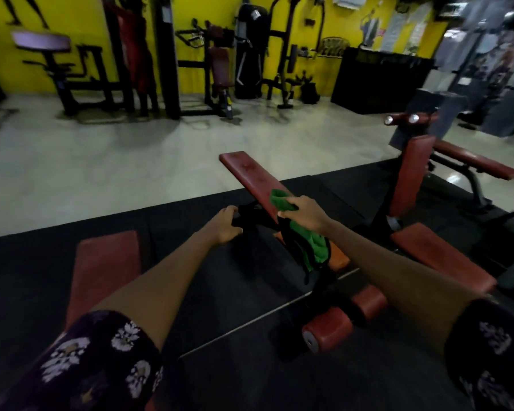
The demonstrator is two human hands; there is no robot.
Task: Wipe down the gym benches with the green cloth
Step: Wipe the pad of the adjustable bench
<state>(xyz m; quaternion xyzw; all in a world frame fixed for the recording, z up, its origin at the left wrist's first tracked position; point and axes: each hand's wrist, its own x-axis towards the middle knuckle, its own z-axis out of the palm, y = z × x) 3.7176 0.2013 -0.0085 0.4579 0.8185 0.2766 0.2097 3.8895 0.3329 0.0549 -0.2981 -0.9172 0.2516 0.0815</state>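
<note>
Green cloth (282, 200) is bunched in the curled fingers of the right hand (301, 213), pressed on the red bench pad (250, 173) at centre frame. That pad's long axis runs toward upper left, away from the fingers. Left hand (227, 225) grips the dark frame (248, 216) beside it.

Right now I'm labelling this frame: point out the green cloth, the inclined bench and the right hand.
green cloth (316, 243), head view, hanging folds.
inclined bench (247, 170), head view, upper pad.
right hand (304, 213), head view, back of hand.

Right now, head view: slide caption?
Right hand holds green cloth on red bench; left hand grips its frame.
</note>
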